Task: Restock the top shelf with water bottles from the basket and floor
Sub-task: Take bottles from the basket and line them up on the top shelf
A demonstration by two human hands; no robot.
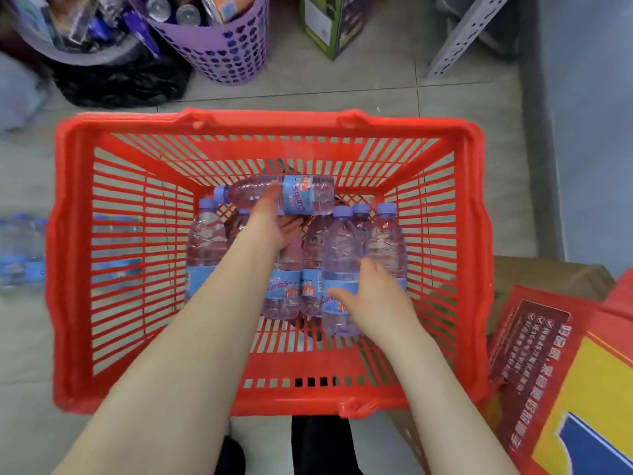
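Note:
A red plastic basket sits on the tiled floor below me and holds several clear water bottles with purple caps and blue labels. Most of them lie side by side along its bottom. One bottle lies crosswise at the far end. My left hand reaches in with its fingers around that crosswise bottle's near side. My right hand rests on a bottle right of centre, thumb across the label and fingers curled over its side. The shelf is out of view.
More water bottles stand on the floor left of the basket. Purple perforated baskets full of goods and a black bag are beyond it. Red and yellow cartons lie at the right. A grey shelf upright leans at the top right.

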